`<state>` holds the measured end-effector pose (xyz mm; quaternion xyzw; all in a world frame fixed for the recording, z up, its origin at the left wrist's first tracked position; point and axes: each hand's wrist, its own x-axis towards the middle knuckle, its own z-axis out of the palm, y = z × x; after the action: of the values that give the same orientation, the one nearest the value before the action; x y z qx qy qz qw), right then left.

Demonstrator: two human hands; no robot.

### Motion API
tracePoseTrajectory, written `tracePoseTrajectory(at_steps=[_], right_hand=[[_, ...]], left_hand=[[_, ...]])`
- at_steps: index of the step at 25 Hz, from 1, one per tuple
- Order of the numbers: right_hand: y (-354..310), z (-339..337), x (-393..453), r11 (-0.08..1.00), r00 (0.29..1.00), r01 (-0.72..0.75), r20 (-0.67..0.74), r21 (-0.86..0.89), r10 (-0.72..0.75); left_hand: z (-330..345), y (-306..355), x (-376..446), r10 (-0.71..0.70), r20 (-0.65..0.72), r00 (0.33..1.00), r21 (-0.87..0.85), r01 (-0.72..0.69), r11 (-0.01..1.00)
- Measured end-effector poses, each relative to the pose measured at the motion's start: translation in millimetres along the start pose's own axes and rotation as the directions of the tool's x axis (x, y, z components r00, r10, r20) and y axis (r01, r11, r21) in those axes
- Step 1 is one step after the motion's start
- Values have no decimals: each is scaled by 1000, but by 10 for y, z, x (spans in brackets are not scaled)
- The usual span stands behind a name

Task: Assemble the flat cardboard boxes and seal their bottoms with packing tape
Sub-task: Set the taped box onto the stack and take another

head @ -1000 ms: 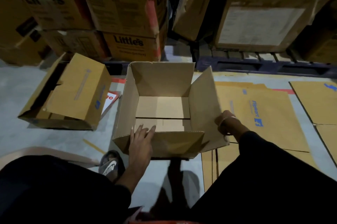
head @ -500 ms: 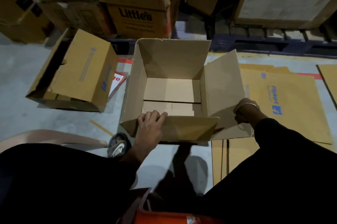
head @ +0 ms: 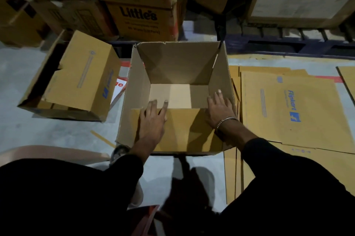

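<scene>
An open brown cardboard box (head: pixel 176 66) stands on the floor in front of me, its far flap upright. The near flap (head: pixel 184 130) is folded inward and lies roughly flat. My left hand (head: pixel 152 120) presses flat on that flap with straight fingers reaching its far edge. My right hand (head: pixel 221 111), a bracelet at the wrist, lies with straight fingers against the raised right flap (head: pixel 222 82) at its inner base. No tape is in sight.
An assembled box (head: pixel 80 78) lies on its side to the left. Flat Flipkart cardboard sheets (head: pixel 288 108) are stacked on the floor at right. Stacked cartons (head: pixel 142 18) and a dark pallet (head: pixel 288 45) stand behind. A sandal (head: pixel 120 154) and a beige seat edge (head: pixel 51 154) are near left.
The near flap has been pushed down inward under my left hand. My right hand moved from outside the right flap to inside the box, and that flap swung upright.
</scene>
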<state>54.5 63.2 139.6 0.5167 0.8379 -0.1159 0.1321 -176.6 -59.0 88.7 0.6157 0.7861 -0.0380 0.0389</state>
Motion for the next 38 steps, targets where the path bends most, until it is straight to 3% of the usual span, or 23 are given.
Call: tracePoseTrajectory(at_steps=[3,7,9,11,14,19,25,28,31,33,35,37,38], right_hand=[[212,71,206,998,997,-67,35,8,67],[390,-99,815,988,987,-150,61,35,148],[378,-193,1113,978,982,-188,-16,92,191],[290,-300,1439,966,959,-188,-180,175,219],[48,-636,1904,969,934,-91,-319,230,163],[-163,-680,2062,990,985,-60,-156,126,80],[-110,57,1429,998,965,58,-257,16,-52],[1,339,1198,988,987,147,-72,53,-143],[-82,540,1102,987,987,153,48,44,-155],[-190,686,1038,994,993,112,44,6,-112],[-248,837,1013,995,995,97,29,-9,-97],[-238,903,1016,996,995,89,38,6,-89],[-239,902,1026,997,995,83,50,1,-83]], left_hand=[[291,-140,-24,-83,52,995,-67,86,994],[654,-304,180,-14,161,987,-95,30,995],[733,-359,192,2,180,984,-99,16,995],[816,-422,219,9,180,984,-83,6,997],[867,-469,265,-12,224,975,-99,35,995],[947,-494,288,-19,244,970,-151,57,987],[665,-424,201,12,254,967,3,-13,1000],[455,-356,205,4,212,977,94,-25,995],[177,-254,237,22,254,967,190,-72,979],[-86,-260,264,77,202,976,256,-129,958],[-379,-372,279,105,37,994,308,-112,945],[-566,-530,249,-15,-155,988,209,47,977],[-620,-586,214,-119,-183,976,62,132,989]])
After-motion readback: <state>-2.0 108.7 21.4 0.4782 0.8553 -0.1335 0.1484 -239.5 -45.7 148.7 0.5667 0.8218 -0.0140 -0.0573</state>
